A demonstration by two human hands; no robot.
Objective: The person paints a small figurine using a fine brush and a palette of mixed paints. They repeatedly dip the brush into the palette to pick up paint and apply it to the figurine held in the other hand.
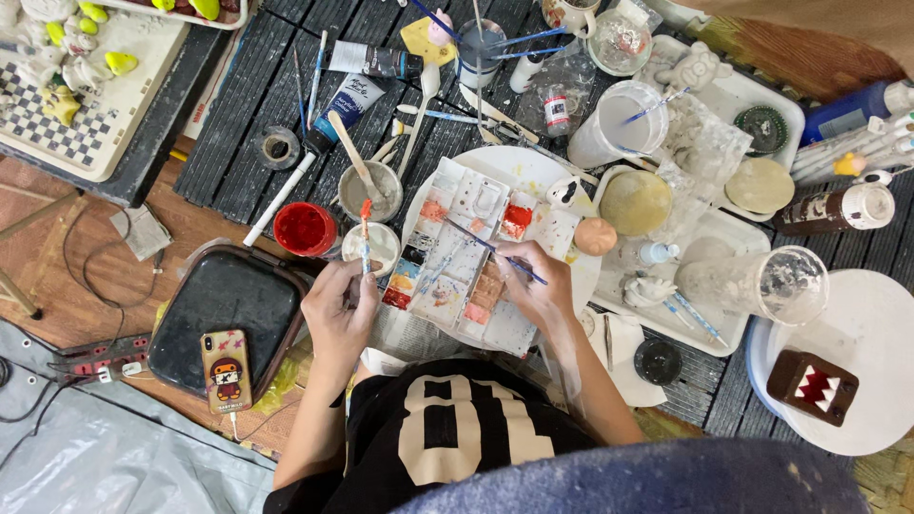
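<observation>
Resting on the dark slatted desk point(238, 86), the white rectangular plastic paint palette with many small wells point(471, 257) serves as the reference point. The right hand point(533, 286) lies on the palette's near right edge, fingers closed around a thin blue-handled paintbrush point(495, 249) whose shaft slants up and left across the wells. The left hand point(341, 306) sits just left of the palette, fingers curled around a second slim brush with an orange-red tip point(365, 228) held nearly upright. Directly beyond the left hand, beside the palette's left edge, stand a small white cup point(376, 245) and a round jar of red paint point(305, 228). Further left of the palette lies a black rounded tray point(224, 309) with a phone in a cartoon-figure case point(227, 369) on its near edge. Right of the palette, a white tray point(705, 233) carries round tan discs point(636, 202) and clear cups.
</observation>
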